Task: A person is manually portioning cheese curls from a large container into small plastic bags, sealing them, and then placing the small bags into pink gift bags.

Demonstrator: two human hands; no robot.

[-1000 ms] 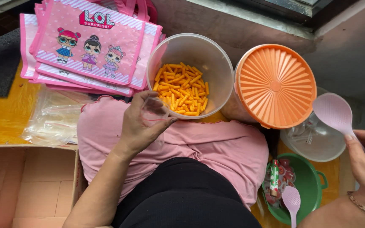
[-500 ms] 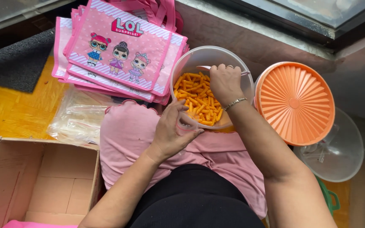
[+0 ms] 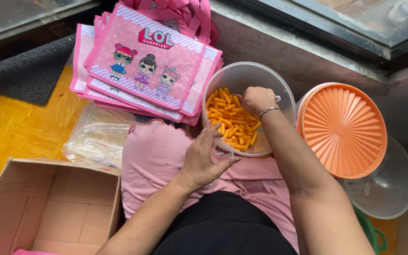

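A clear plastic tub (image 3: 242, 72) holding orange snack sticks (image 3: 232, 126) stands in front of my lap. My right hand (image 3: 257, 100) is inside the tub above the sticks, closed around a pale pink scoop (image 3: 277, 98). Only the scoop's end shows past my fingers. My left hand (image 3: 203, 157) is at the tub's near rim and pinches a small clear plastic bag (image 3: 223, 150) by its mouth. A thin bracelet sits on my right wrist.
An orange ribbed lid (image 3: 341, 130) covers a container to the right, with a clear lid (image 3: 379, 189) and a green pot (image 3: 373, 232) below it. Pink cartoon tote bags (image 3: 147, 61) are stacked at the back. Clear bags (image 3: 97, 139) and a cardboard box (image 3: 48, 203) lie at the left.
My right hand came from the far right with the pink scoop into the tub and now sits lower among the sticks. My left hand stays at the rim with the small bag.
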